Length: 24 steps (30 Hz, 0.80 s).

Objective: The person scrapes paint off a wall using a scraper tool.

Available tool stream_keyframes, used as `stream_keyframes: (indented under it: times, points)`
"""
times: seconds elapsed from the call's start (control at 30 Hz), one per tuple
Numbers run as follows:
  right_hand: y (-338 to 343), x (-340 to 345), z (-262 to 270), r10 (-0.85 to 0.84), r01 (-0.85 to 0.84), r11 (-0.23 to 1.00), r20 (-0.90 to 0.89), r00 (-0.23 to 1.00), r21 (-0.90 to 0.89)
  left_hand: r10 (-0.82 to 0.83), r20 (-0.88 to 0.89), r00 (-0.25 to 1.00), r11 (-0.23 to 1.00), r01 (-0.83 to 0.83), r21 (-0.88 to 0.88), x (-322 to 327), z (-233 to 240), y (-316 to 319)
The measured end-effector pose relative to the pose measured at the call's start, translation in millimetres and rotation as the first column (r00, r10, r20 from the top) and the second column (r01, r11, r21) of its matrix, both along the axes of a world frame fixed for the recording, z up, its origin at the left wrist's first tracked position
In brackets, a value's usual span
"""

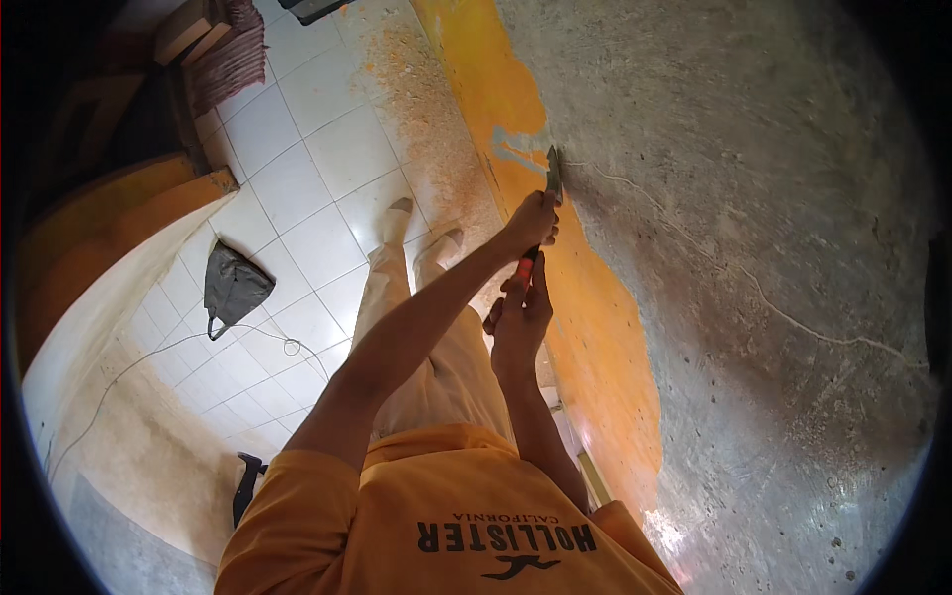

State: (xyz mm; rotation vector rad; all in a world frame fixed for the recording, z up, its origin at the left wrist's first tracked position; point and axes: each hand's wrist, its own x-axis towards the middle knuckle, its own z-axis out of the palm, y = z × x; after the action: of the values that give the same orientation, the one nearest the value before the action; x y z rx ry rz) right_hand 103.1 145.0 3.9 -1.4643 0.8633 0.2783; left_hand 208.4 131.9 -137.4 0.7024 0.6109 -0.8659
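A paint scraper point(553, 172) with a dark blade and a red-and-black handle is pressed at a slant to the wall. Its blade meets the edge between orange paint point(610, 312) and bare grey plaster point(744, 193). Around the upper handle, close to the blade, my left hand point(534, 219) is closed. Lower down, my right hand point(522, 312) grips the red end of the handle, with a finger stretched along it. Just left of the blade, a pale grey patch point(513, 145) breaks the orange paint.
Paint chips and dust point(439, 134) lie along the wall's foot on white floor tiles point(297, 186). A dark grey bag point(236, 281) stands left of my legs, near a thin cable point(134, 375). An orange-and-white low wall point(149, 216) curves at left. Wooden pieces point(186, 33) sit at upper left.
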Motion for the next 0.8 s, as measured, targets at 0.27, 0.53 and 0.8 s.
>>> stream_keyframes:
  times: [0.27, 0.53, 0.8]
  points:
    - [66.4, 61.5, 16.3, -0.080, 0.078, 0.993, 0.024, 0.996, 0.090, -0.098, -0.106, 0.990, 0.980, 0.077, -0.182, 69.8, -17.1, 43.9]
    - [109.6, 103.5, -11.4, -0.090, 0.090, 0.996, 0.020, 0.996, 0.022, -0.168, -0.101, 0.981, 0.978, 0.152, -0.146, 113.5, -33.3, 74.7]
    - [122.7, 132.2, 5.7, -0.193, 0.198, 0.978, -0.074, 0.978, 0.066, -0.174, -0.061, 0.983, 0.974, 0.162, -0.159, 134.5, -12.1, 88.7]
